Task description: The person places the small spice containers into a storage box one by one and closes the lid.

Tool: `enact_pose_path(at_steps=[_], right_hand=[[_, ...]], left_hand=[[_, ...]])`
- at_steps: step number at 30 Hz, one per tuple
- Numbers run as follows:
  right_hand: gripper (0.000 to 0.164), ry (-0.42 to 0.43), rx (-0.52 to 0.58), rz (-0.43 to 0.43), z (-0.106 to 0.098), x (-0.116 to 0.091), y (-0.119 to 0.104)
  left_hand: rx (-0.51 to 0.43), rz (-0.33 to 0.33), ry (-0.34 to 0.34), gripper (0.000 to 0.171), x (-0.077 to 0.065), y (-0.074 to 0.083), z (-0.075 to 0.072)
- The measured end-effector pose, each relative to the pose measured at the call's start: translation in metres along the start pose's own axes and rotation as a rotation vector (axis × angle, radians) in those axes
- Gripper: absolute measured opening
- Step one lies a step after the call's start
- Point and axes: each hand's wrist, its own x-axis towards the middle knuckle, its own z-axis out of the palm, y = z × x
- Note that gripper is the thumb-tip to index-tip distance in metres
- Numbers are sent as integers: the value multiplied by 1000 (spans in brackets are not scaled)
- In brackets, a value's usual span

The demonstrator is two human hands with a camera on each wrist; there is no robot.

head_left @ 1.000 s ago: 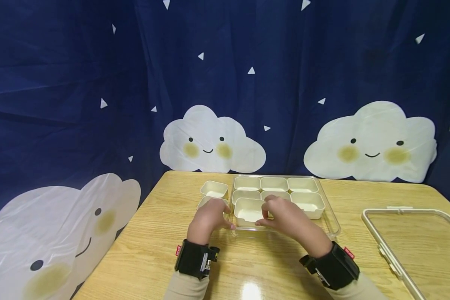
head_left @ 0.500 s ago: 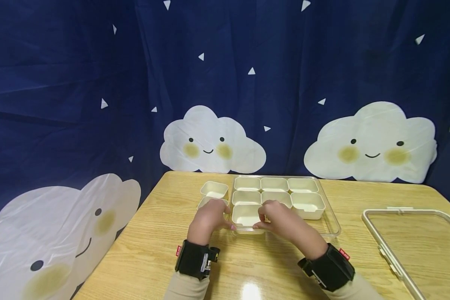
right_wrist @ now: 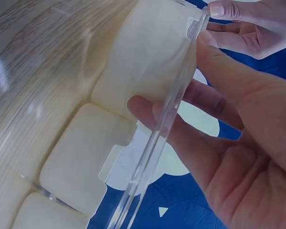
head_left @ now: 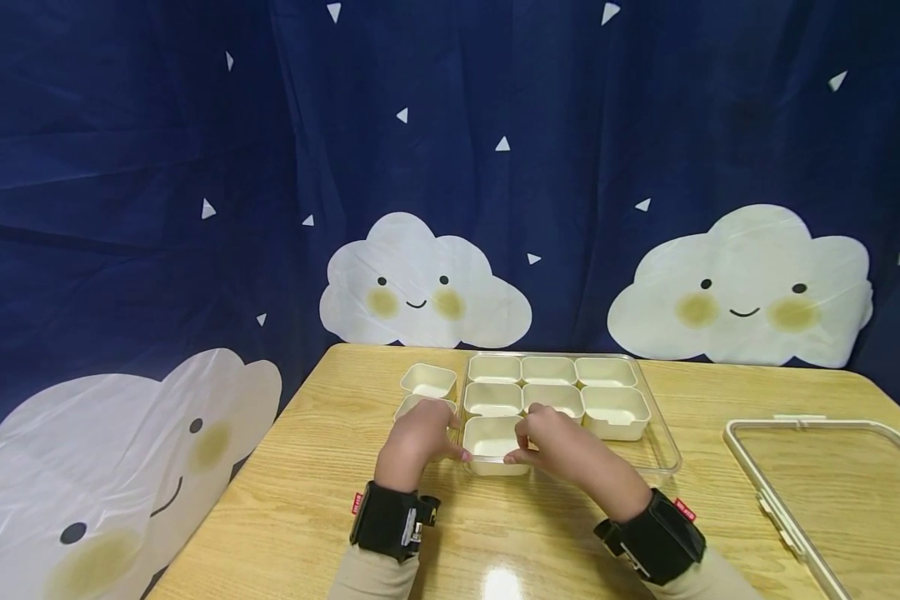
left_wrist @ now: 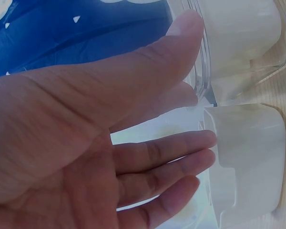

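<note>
A cream plastic container (head_left: 489, 435) sits in the front-left spot of a clear case (head_left: 663, 433), its rim a little below the case's front edge. My right hand (head_left: 566, 442) grips that container at its front-right corner; in the right wrist view the index finger reaches inside the case and the thumb lies at the clear rim (right_wrist: 155, 136). My left hand (head_left: 414, 442) touches the case's front-left corner with its thumb, the other fingers fairly straight. Two loose cream containers (head_left: 428, 381) stand left of the case, the nearer one partly hidden by this hand.
Several cream containers (head_left: 542, 370) fill the back and middle rows of the case. On the right of the wooden table (head_left: 307, 500) lies a clear lid (head_left: 765, 492) with a white frame. A dark blue curtain (head_left: 450, 125) with clouds hangs behind.
My right hand has lowered the front-left container into the case and shifted slightly left; the middle-row containers behind show more. The left hand has stayed at the case's corner.
</note>
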Motion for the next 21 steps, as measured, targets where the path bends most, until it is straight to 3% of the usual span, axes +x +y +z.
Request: enact_pose_path(at_steps=[21], right_hand=[[36,-49,0,-38,5,0,0]], left_hand=[[-14,-14,-18,38,2,-1,2]])
